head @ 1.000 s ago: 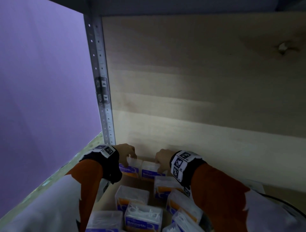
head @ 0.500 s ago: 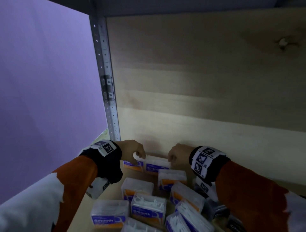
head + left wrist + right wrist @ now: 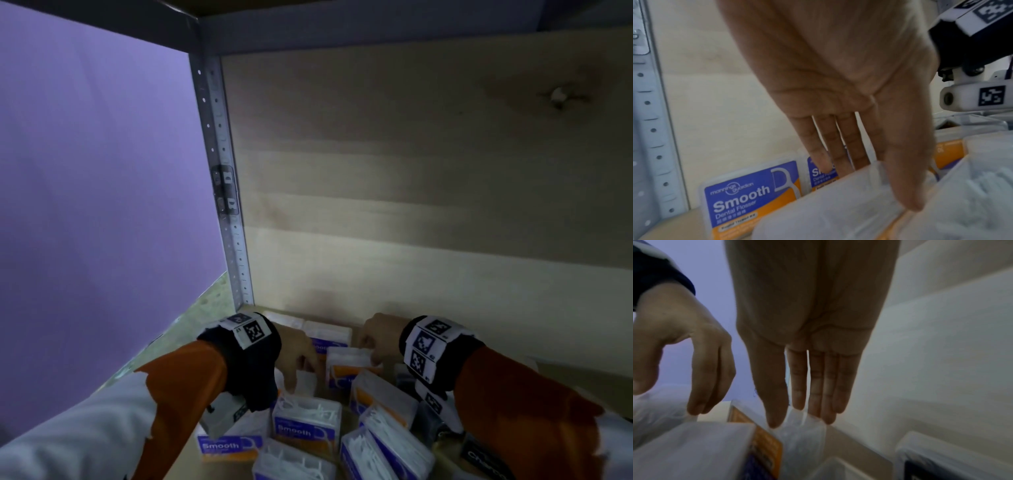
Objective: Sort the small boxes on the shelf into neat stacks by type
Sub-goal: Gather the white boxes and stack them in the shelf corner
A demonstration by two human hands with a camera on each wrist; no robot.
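Several clear floss boxes with blue-and-orange "Smooth" labels [image 3: 306, 421] lie loose on the wooden shelf. Two more [image 3: 327, 334] stand upright against the back panel, and the left wrist view shows them [image 3: 750, 194] too. My left hand [image 3: 294, 359] reaches down over a clear box [image 3: 306, 381]. Its thumb is on the near side and its fingers on the far side [image 3: 865, 181]. My right hand [image 3: 375, 346] holds the right end of another box [image 3: 346, 359], which sits between thumb and straight fingers [image 3: 801, 421].
A perforated metal upright [image 3: 226, 192] marks the shelf's left back corner, with a purple wall [image 3: 96, 171] beyond it. The wooden back panel [image 3: 428, 205] rises close behind the hands. A black "Charcoal" box [image 3: 486, 455] lies at the right under my right forearm.
Both hands have left the two boxes standing at the back panel. They have come nearer, onto the following row of boxes.
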